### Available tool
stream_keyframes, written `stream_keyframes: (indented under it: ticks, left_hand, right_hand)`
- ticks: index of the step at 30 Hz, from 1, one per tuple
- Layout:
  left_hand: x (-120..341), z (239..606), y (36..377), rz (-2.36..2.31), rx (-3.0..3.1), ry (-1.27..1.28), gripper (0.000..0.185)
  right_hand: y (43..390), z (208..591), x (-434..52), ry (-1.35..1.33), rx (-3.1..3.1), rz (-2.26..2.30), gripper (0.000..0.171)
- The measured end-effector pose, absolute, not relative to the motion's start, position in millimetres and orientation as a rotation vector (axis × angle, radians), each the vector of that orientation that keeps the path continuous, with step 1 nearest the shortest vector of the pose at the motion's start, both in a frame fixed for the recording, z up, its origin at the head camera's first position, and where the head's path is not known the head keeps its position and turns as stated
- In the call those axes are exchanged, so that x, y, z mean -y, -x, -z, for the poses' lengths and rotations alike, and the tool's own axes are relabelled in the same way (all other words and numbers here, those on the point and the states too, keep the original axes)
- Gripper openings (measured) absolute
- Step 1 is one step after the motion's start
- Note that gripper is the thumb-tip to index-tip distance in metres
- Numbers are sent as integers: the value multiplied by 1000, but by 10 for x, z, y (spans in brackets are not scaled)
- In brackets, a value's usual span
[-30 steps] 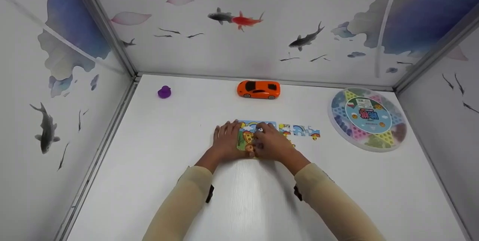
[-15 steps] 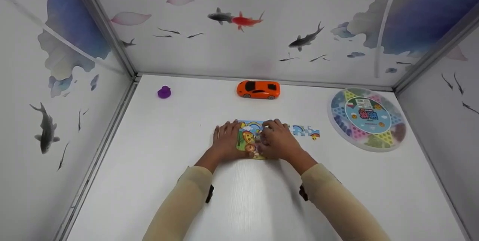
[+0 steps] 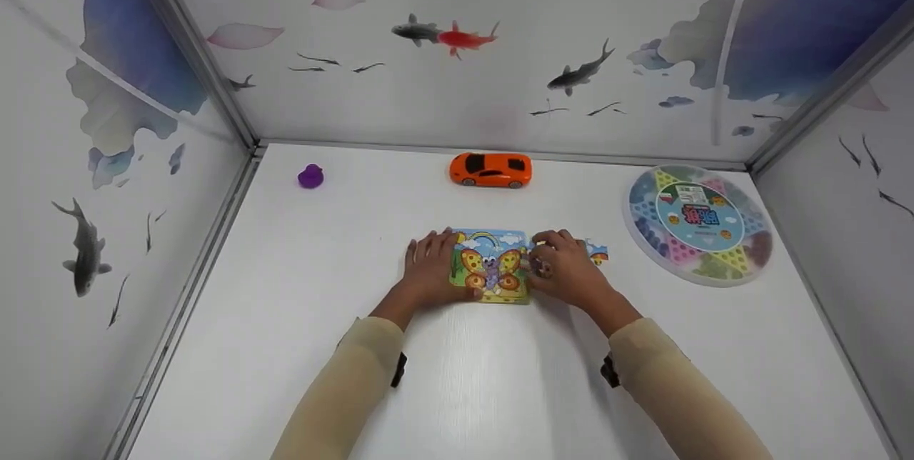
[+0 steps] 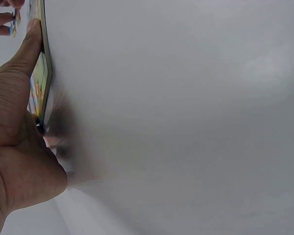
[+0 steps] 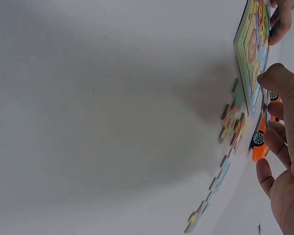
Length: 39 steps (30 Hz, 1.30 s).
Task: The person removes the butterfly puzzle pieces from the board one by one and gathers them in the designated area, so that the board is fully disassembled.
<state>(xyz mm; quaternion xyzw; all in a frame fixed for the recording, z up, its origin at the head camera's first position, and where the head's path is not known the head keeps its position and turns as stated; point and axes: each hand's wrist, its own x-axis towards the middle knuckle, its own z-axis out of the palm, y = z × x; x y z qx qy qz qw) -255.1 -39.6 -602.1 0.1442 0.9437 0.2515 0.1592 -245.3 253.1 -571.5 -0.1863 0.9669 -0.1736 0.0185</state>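
- Head view gives me the butterfly puzzle [image 3: 490, 267] lying flat mid-table [image 3: 457, 388]; the first trouble I would expect is a sideways skid, since only one hand plainly steadies it.
- Left hand [image 3: 430, 274] lies along the puzzle's left side, fingers straight rather than clenched, with its thumb [image 4: 28, 49] resting on the near edge. Should that pressure ease or lean unevenly, I think the puzzle could twist.
- Right hand [image 3: 569, 273] has bent fingers at the puzzle's right edge; I cannot tell whether the thumb touches it. Left wrist view shows me a scrap of colour by those fingertips, yet not whether they pinch a piece or it lies beyond them. A hasty thumb there could, I judge, nudge the puzzle's corner.
- Loose pieces [image 5: 230, 120] lie to the right of the puzzle, some just beside it, and from the head view the right hand hides most of them from me. A low palm might drag or flip one unseen.
- Round game box [image 3: 698, 226] sits farther right; a wide sweep could push the end piece towards it.
- Orange toy car [image 3: 490, 171] and purple toy duck [image 3: 310, 176] stand at the back, well apart from both hands, so I rate a knock there unlikely.
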Motion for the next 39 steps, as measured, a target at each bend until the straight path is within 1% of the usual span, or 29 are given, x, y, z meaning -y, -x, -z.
stream_keyframes:
  ticks: [9,13,19,28,39]
  left_hand:
    - [405,6018,2529,-761,-2697,-420,123]
    - [412,6019,2530,-763,-2698,-433,124]
    - [415,6042,2552,-741,-2686,-428,126]
    - [434,6067,2578,-757,-2658,-419,131]
    - [416,6004,2529,-717,-2689,-432,127]
  right_hand:
    - [2376,5767,-2915,533,-3001,629,24]
    - [2331,5783,-3053,500,-3000,651,24]
    - [2278,5815,-3221,467,-3003,665,21]
    - [2242,5857,-3249,475,-3009,662,17]
    - [2216,5927,-3241,510,-3014,722,18]
